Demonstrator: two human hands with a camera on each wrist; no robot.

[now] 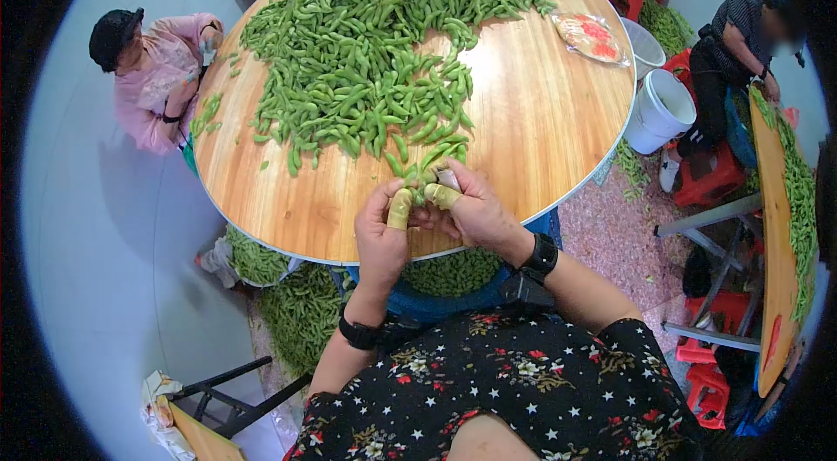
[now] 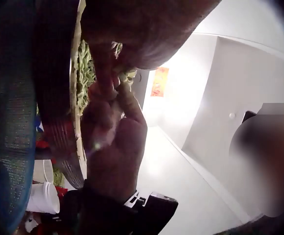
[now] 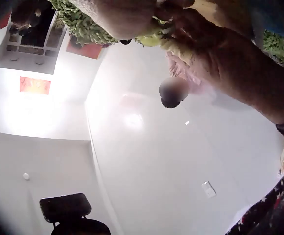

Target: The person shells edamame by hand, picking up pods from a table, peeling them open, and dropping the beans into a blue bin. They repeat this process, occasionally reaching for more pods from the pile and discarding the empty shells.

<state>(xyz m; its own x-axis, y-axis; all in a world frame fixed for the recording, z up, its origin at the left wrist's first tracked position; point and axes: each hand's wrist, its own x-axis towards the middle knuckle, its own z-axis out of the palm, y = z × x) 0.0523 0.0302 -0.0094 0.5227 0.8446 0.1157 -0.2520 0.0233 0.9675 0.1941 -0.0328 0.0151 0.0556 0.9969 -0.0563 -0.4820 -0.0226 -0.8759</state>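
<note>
Both hands meet over the near edge of the round wooden table (image 1: pixel 540 138). My left hand (image 1: pixel 381 230), its thumb in a yellow cover, pinches a green pod (image 1: pixel 418 198). Close against it on the right, my right hand (image 1: pixel 481 215) also holds the pod between curled fingers; its thumb has a yellow cover too. Fingers hide most of the pod. A large heap of green pods (image 1: pixel 375 51) spreads over the table just beyond. In the left wrist view the right hand (image 2: pixel 120 142) faces the dark left hand (image 2: pixel 137 29); the pod cannot be made out there.
Below the table edge sits a blue basket (image 1: pixel 410 300) of small green pieces. More pods (image 1: pixel 301 321) lie on the floor at left. A plastic-wrapped packet (image 1: pixel 591 38) rests on the table; white buckets (image 1: pixel 660 112) stand to its right. People sit at left and right.
</note>
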